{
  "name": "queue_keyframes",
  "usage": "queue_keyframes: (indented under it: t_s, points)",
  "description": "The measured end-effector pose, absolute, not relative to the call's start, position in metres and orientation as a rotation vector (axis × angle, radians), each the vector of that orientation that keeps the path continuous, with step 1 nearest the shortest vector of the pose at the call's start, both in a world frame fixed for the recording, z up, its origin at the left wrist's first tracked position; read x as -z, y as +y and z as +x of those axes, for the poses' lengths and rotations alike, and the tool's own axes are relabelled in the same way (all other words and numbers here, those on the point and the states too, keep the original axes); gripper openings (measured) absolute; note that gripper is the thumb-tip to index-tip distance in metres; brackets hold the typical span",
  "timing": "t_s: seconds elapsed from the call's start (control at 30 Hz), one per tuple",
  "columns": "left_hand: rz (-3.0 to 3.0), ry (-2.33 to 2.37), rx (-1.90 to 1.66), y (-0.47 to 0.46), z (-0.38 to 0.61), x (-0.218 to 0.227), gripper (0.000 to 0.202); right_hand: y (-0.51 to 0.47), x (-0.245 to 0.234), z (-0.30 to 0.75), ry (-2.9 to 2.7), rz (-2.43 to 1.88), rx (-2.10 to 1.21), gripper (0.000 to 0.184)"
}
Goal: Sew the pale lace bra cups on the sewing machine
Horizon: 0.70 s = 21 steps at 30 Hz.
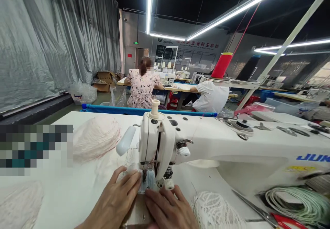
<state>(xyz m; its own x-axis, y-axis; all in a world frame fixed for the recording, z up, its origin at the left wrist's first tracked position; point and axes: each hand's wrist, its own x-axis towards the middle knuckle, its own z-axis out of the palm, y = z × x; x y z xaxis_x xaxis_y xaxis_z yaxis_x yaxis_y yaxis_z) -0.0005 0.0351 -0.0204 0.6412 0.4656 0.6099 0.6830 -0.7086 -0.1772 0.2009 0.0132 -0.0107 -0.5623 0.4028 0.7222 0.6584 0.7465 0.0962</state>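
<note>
A white sewing machine [206, 136] stands in front of me, its needle and presser foot [144, 176] between my hands. My left hand [116, 196] lies left of the foot, fingers stretched over white lace fabric [131, 156]; it is open. Close in front of the foot, my right hand [171, 206] has its fingers bent and close together at the needle plate. The thumb is tucked out of sight, and whatever those fingers pinch is hidden. More white lace [215, 210] lies beside my right hand.
A pale lace piece [95, 138] lies left on the white table, another [20, 205] nearer me. Scissors [254, 206] and a coil of pale green cord [296, 205] lie at right. Beyond a blue bar [146, 111], two people [141, 88] sit at another table. A red thread cone [221, 65] stands behind.
</note>
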Motion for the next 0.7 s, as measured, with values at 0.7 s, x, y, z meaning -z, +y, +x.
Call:
queue_keyframes:
  t_s: [0.7]
  points:
    - [-2.772,-1.293,0.741,-0.055,-0.088,-0.038,0.045,-0.003,-0.05,0.199,-2.821,-0.343,0.187,0.045]
